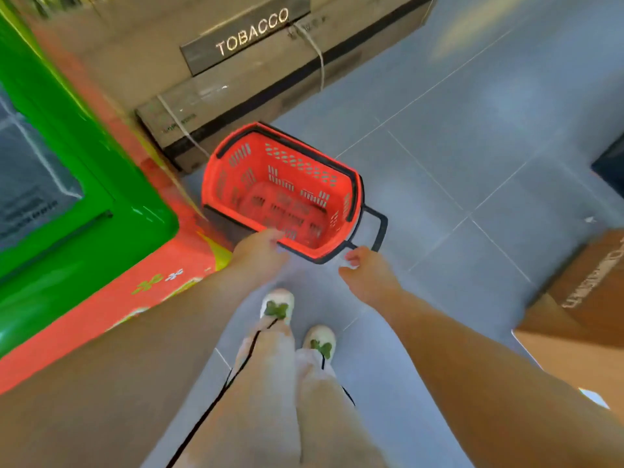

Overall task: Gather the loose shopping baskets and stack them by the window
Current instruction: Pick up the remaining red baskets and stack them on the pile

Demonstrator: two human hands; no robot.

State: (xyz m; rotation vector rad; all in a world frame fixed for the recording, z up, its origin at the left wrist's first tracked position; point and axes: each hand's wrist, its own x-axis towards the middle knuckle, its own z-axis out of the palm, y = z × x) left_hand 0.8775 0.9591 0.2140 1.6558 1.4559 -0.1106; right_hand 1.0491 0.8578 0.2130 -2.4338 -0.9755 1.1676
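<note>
A red shopping basket with black handles and a black pull handle stands on the grey floor just ahead of my feet. It has nothing in it. My left hand is at the basket's near rim with its fingertips on the edge; blur hides whether they grip it. My right hand hovers by the near right corner. Its fingers are loosely curled just short of the black frame and hold nothing.
A green and red chest freezer fills the left side. Long cardboard boxes and a "TOBACCO" sign lie behind the basket. Brown cartons sit at the right. Grey tiled floor stretches to the right of the basket.
</note>
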